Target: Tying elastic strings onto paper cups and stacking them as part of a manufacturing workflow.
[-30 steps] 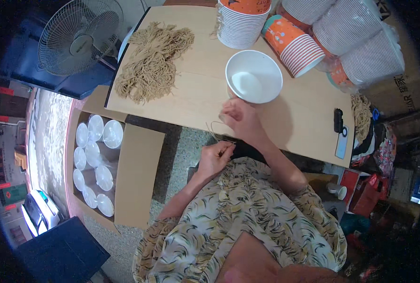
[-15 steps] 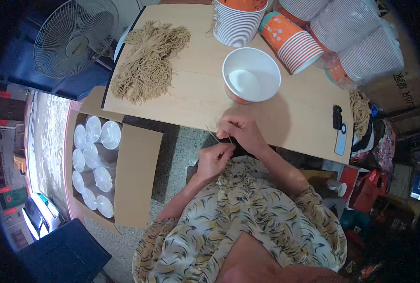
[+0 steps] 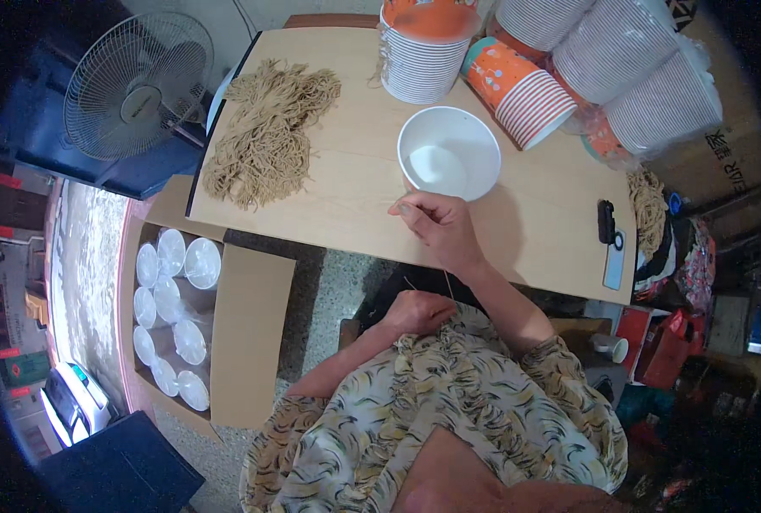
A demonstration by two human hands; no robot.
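Near my lap, my left hand (image 3: 419,312) is closed around a thin tan cord (image 3: 449,286), one end of which sticks up past the knuckles. Higher up, over the front edge of the table, my right hand (image 3: 439,224) pinches the same cord, which runs down toward my left hand; the part inside each hand is hidden. Just beyond my right hand stands a large white-lined paper bucket (image 3: 481,158) with its mouth up. A heap of similar tan cords (image 3: 265,141) lies on the table to the left.
The wooden table (image 3: 355,184) bears a tall stack of paper buckets (image 3: 423,68), an orange stack on its side (image 3: 526,94) and plastic-wrapped stacks (image 3: 620,51). A carton (image 3: 248,333) of wrapped cups stands left of me, below a fan (image 3: 141,98). A phone (image 3: 616,261) lies at right.
My hands have moved apart: the right rose toward the bucket, the left dropped toward my lap. The cord now stretches between them. The whole view shifted slightly.
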